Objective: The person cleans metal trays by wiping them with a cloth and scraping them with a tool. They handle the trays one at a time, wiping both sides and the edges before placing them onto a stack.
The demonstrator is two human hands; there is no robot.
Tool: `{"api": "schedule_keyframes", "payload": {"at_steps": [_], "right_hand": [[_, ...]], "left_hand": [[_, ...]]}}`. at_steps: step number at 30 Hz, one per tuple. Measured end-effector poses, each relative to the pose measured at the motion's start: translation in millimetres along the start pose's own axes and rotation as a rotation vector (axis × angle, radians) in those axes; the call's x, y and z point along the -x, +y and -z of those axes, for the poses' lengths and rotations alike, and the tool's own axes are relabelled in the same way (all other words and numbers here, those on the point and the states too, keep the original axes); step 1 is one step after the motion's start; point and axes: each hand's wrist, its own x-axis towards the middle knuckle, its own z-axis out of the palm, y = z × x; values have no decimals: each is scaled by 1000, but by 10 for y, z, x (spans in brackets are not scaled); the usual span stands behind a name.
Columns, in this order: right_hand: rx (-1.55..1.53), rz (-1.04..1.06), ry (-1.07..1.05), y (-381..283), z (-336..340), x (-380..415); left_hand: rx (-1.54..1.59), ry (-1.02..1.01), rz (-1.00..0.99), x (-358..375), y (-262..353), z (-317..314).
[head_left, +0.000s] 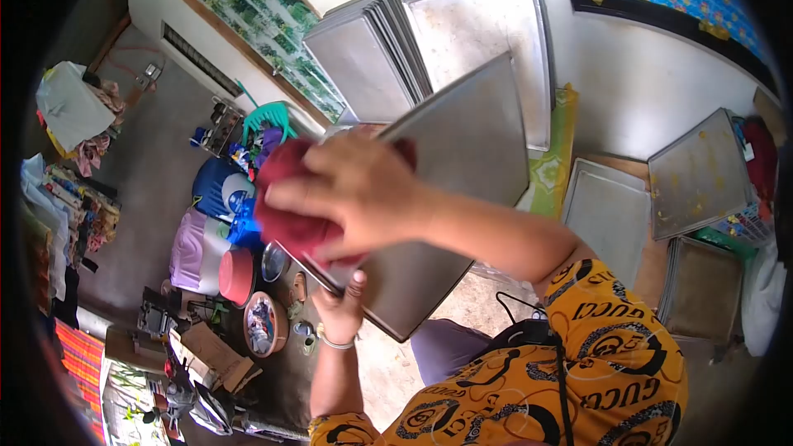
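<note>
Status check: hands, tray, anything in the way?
Right hand presses red cloth on metal tray. Left hand grips the tray's lower edge, tray tilted. More trays stacked against the wall; nothing blocking the hands.

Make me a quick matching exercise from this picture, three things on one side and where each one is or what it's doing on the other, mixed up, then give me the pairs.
Things:
1. right hand
2. left hand
3. red cloth
4. stacked trays

Places or states:
A. leaning against the wall
B. pressed onto the held metal tray
C. grips the tray's lower edge
D. lies over the cloth

Pairs: 1-D, 2-C, 3-B, 4-A
</note>
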Motion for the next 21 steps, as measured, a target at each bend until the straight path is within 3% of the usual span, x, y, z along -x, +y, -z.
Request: {"api": "schedule_keyframes", "payload": {"at_steps": [1, 3, 6, 7, 9, 11, 15, 21], "right_hand": [[-47, 38, 34, -124, -49, 49], [-91, 34, -41, -145, -78, 142], [-277, -30, -182, 26, 3, 208], [-310, 1, -120, 205, -21, 254], [-300, -121, -104, 626, 74, 452], [-375, -486, -156, 1148, 279, 832], [-212, -787, 74, 2003, 728, 1303], [-47, -837, 437, 2286, 510, 1443]], "left_hand": [[-48, -86, 13, 77, -24, -3], [-87, -70, -105, 140, -32, -169], [-142, -20, -89, 294, -208, -141], [-186, -9, -77, 352, -235, -106], [-217, -19, -58, 419, -276, 3], [-184, 1, -109, 492, -346, 51], [-241, -9, -173, 563, -374, 85], [-279, 6, -132, 416, -413, 96]]}}
